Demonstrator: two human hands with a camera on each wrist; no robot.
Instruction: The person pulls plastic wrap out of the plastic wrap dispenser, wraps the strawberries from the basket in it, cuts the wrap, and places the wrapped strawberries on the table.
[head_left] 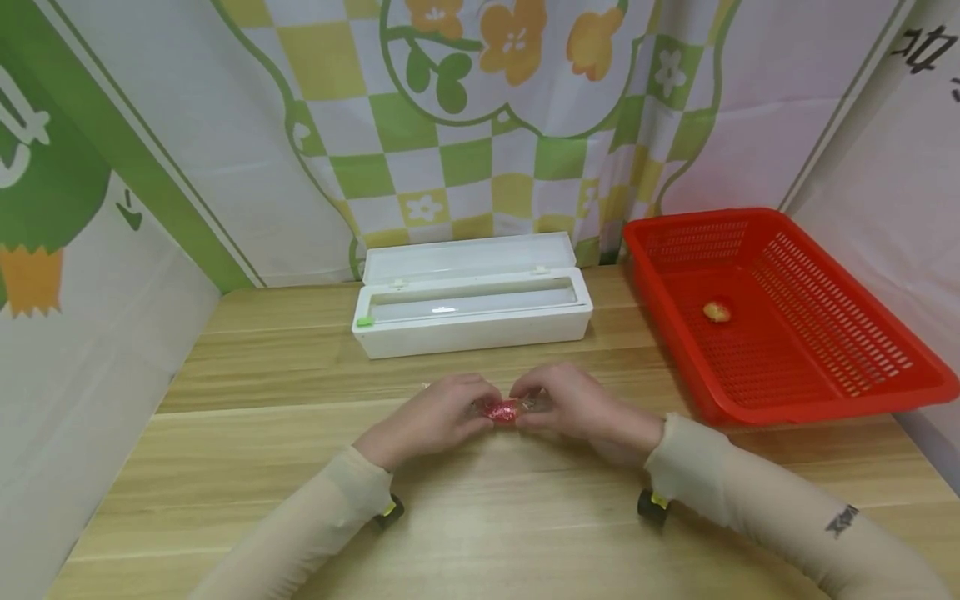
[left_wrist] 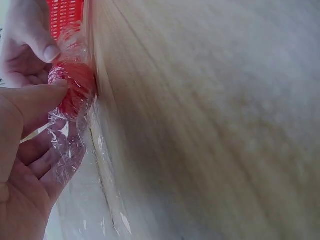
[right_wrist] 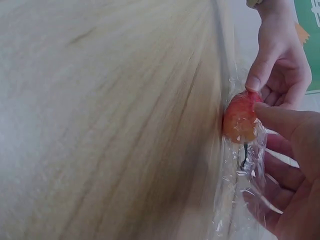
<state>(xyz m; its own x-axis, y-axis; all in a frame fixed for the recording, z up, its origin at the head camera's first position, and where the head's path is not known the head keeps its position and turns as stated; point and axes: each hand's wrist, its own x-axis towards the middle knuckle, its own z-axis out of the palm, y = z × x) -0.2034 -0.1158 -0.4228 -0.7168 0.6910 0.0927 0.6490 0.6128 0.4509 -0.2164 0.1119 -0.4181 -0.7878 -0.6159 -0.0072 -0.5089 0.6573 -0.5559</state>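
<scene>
Between my two hands, low over the wooden table [head_left: 517, 517], is a small red-and-yellow apple [head_left: 504, 410] wrapped in clear cling film [right_wrist: 232, 200]. Its dark stem shows through the film in the right wrist view. My left hand [head_left: 442, 417] holds the apple's left side, thumb against it and fingers curled at the film. From the right, my right hand [head_left: 573, 404] grips the other side, its thumb pressing on the fruit. Loose crinkled film trails over the fingers in both wrist views.
Behind the hands stands a long white cling film dispenser [head_left: 472, 329] with its lid [head_left: 468, 260] raised and a green slider [head_left: 364, 322] at the left. A red plastic basket [head_left: 825, 410] at the right contains another small red-and-yellow fruit [head_left: 717, 311]. Patterned curtains surround the table.
</scene>
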